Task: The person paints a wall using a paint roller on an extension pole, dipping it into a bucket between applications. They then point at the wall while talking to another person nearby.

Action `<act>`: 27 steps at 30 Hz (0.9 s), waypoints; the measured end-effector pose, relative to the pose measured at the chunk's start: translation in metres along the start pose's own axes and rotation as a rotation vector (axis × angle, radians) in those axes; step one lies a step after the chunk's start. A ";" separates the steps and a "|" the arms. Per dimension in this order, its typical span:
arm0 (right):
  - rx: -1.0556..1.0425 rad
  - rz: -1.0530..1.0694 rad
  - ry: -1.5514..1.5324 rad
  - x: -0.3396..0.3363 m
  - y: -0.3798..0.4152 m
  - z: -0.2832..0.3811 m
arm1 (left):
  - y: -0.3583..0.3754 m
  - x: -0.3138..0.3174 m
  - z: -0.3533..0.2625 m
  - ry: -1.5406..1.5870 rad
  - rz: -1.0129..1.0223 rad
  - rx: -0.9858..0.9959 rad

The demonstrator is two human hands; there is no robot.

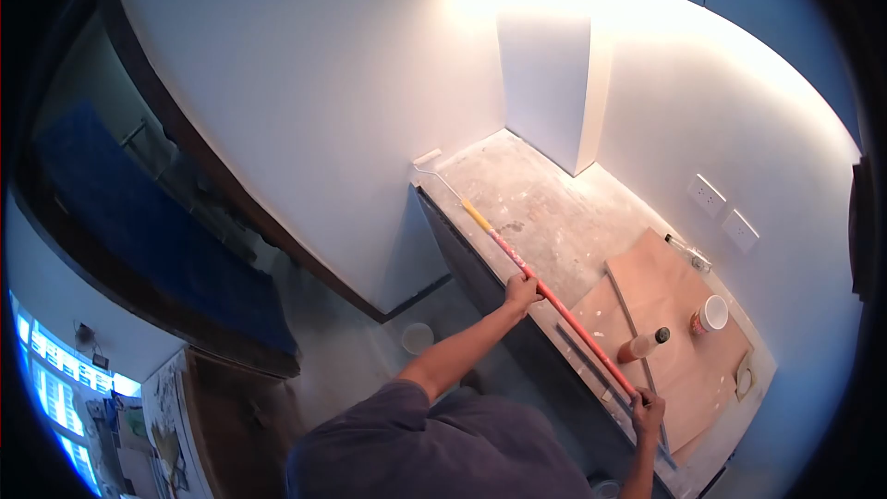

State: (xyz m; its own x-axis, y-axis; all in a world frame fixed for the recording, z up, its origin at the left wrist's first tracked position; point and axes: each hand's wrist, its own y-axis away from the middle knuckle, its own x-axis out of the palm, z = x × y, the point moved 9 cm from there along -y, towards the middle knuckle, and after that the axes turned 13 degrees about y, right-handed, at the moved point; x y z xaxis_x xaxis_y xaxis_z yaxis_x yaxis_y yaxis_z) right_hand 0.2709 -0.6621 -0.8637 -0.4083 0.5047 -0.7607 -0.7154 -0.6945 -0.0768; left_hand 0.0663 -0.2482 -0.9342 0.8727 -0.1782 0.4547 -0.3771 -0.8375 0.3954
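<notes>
Over the long front edge of the bench, I have both hands clamped on one paint roller's red pole: the left grip closed around it partway along, the right grip wrapped about its near end. Beyond the left grip the pole slants across the bench to a yellow section, then a thin wire frame and the pale roller head by the wall at the far left corner. From this distance I can't tell whether the head touches the wall, the bench top or neither.

Just beside the pole, between my two hands, is a dark-capped bottle with reddish contents. I judge it the likeliest casualty: a sideways swing of the pole's near end could knock it over and spill it across the brown sheet. A wider sweep might catch the cup further back, or the clear glass bottle near the back wall. With so much pole reaching past my left grip, a small wrist twist could also throw the head off line and smear the wall.
</notes>
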 end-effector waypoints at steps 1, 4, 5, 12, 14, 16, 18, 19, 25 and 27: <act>0.007 -0.001 -0.009 -0.001 -0.003 0.004 | -0.002 0.004 -0.003 -0.005 0.006 0.007; -0.002 -0.001 -0.031 0.002 -0.013 0.011 | -0.011 0.018 -0.020 0.009 0.061 0.051; -0.002 -0.011 -0.058 0.003 -0.014 0.010 | -0.013 0.021 -0.026 -0.002 0.072 0.082; -0.007 0.021 -0.224 0.014 -0.037 0.032 | 0.020 0.069 -0.139 -0.037 0.120 0.492; -0.032 0.024 -0.263 0.019 -0.047 0.053 | 0.029 0.084 -0.183 -0.065 0.141 0.596; -0.077 0.000 -0.278 0.022 -0.059 0.076 | 0.038 0.099 -0.227 -0.071 0.161 0.686; -0.213 -0.068 -0.221 0.022 -0.078 0.100 | 0.043 0.114 -0.268 -0.068 0.198 0.738; -0.279 -0.101 -0.191 0.019 -0.085 0.113 | 0.044 0.120 -0.286 -0.071 0.223 0.751; -0.232 -0.062 -0.304 -0.004 -0.081 0.177 | 0.076 0.135 -0.338 0.049 0.272 0.786; -0.244 -0.083 -0.185 -0.006 -0.071 0.164 | 0.065 0.119 -0.310 0.041 0.272 0.728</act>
State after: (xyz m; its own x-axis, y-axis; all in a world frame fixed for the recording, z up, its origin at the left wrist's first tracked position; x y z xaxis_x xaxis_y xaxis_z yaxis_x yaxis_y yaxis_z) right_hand 0.2314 -0.5316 -0.7481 -0.4664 0.6336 -0.6172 -0.6023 -0.7385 -0.3030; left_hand 0.0489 -0.1638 -0.6069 0.7610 -0.4191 0.4953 -0.2654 -0.8977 -0.3518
